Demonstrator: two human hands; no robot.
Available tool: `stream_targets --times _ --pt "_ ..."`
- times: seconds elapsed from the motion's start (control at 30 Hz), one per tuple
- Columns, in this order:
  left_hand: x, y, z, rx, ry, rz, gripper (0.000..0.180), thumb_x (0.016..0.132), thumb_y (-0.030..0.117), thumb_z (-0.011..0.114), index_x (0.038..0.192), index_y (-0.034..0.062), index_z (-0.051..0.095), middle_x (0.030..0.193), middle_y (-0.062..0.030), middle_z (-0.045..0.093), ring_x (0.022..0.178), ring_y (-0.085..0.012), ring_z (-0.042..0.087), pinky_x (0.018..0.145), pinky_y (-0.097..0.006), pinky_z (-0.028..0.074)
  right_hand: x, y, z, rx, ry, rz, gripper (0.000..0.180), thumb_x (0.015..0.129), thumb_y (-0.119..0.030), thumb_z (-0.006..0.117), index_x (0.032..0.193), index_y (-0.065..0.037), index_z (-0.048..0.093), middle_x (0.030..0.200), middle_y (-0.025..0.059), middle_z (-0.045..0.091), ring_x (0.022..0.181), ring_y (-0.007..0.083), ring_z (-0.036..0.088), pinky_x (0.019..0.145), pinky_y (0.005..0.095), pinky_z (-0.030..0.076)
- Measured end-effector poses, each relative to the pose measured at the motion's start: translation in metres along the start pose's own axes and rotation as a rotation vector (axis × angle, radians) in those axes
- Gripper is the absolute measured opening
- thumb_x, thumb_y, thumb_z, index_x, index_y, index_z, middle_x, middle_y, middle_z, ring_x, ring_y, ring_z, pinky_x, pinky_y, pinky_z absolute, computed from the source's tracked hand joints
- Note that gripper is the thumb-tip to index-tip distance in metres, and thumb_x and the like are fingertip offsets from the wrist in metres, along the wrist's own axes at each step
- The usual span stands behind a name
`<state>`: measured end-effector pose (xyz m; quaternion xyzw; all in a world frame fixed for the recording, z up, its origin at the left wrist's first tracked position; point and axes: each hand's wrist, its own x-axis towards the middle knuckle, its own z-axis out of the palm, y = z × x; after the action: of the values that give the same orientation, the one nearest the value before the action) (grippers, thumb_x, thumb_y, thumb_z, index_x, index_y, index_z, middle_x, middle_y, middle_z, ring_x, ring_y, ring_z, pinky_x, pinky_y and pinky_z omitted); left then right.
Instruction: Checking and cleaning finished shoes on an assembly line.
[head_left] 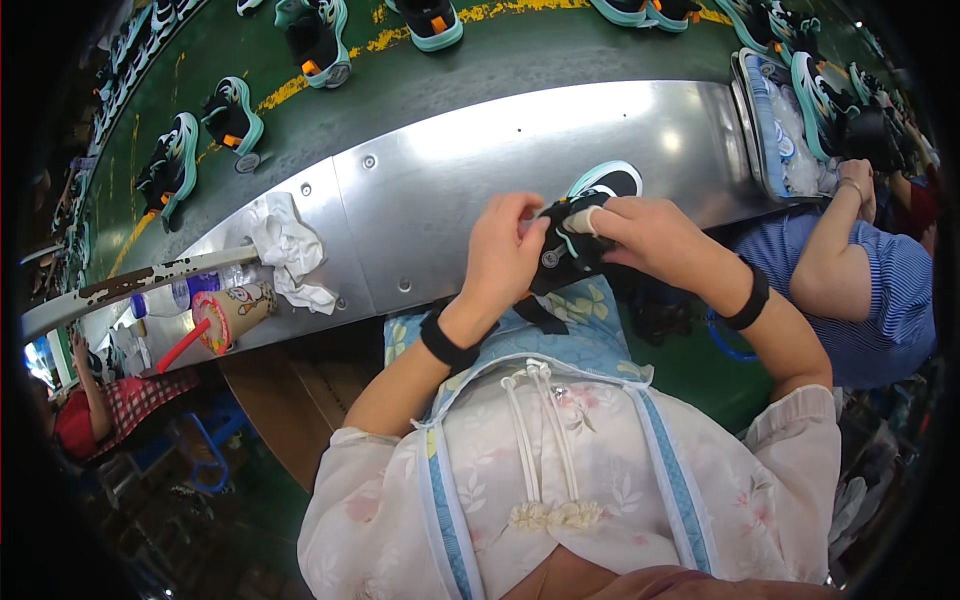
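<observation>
A black and teal sports shoe (585, 215) rests against the near edge of a steel worktop (480, 170), toe pointing away from me. My left hand (505, 250) grips the shoe's left side near the collar. My right hand (645, 232) is clamped over the top of the shoe, a taped finger pressing on the tongue area. Both wrists wear black bands. The shoe's heel and most of its upper are hidden under my hands.
A green conveyor belt (300, 110) behind the worktop carries several matching shoes (232, 118). A crumpled white cloth (290, 250), a paper cup with a red straw (232, 312) and a plastic bottle (185, 290) lie at the left. A person in blue (870, 270) works at the right beside a tray (775, 130).
</observation>
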<state>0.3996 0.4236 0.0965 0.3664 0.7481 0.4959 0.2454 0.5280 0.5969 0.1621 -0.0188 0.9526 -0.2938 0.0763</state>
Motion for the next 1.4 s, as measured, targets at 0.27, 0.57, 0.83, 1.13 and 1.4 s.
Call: stream_targets --times 0.27,0.57,0.83,1.13,1.4 --pt "0.014 0.042 -0.032 -0.404 -0.634 -0.741 0.023 0.094 0.023 0.059 0.093 0.0018 0.067 0.062 -0.0026 0.060 0.045 -0.0052 0.044 0.042 -0.020 0.033 -0.002 0.003 0.003 0.464 0.098 0.083 0.043 0.075 -0.007 0.072 0.116 -0.010 0.058 0.090 0.0099 0.061 0.080 0.0293 0.060 0.069 0.0372 0.048" --pt "-0.007 0.033 -0.014 -0.616 -0.535 -0.754 0.021 0.093 0.018 0.058 0.101 0.0006 0.067 0.080 -0.0079 0.068 0.050 -0.0056 0.047 0.046 -0.019 0.038 -0.011 -0.011 0.007 0.514 0.176 0.298 0.040 0.078 -0.015 0.072 0.116 -0.005 0.061 0.085 0.0137 0.059 0.071 0.0270 0.058 0.067 0.0335 0.047" --pt "-0.007 0.027 -0.012 -0.606 -0.579 -0.742 0.023 0.094 0.019 0.056 0.101 -0.0008 0.066 0.082 -0.0101 0.069 0.049 -0.0072 0.047 0.047 -0.020 0.039 -0.016 -0.016 0.026 0.045 0.385 0.269 0.037 0.078 -0.019 0.073 0.109 -0.004 0.061 0.081 0.0135 0.059 0.071 0.0296 0.058 0.064 0.0361 0.046" --pt "-0.005 0.034 -0.005 -0.581 -0.584 -0.754 0.024 0.094 0.020 0.055 0.100 -0.0006 0.067 0.081 -0.0095 0.069 0.047 -0.0068 0.046 0.046 -0.020 0.038 -0.017 -0.014 0.021 0.342 0.362 0.305 0.036 0.077 -0.021 0.074 0.107 -0.005 0.061 0.081 0.0123 0.059 0.069 0.0277 0.058 0.062 0.0344 0.046" --pt "-0.002 0.037 0.002 -0.530 -0.591 -0.765 0.025 0.094 0.021 0.056 0.100 -0.0003 0.067 0.081 -0.0086 0.070 0.046 -0.0069 0.046 0.046 -0.020 0.038 -0.024 -0.013 0.028 0.127 0.436 0.379 0.036 0.077 -0.017 0.073 0.110 -0.008 0.061 0.080 0.0118 0.055 0.072 0.0271 0.056 0.063 0.0358 0.046"
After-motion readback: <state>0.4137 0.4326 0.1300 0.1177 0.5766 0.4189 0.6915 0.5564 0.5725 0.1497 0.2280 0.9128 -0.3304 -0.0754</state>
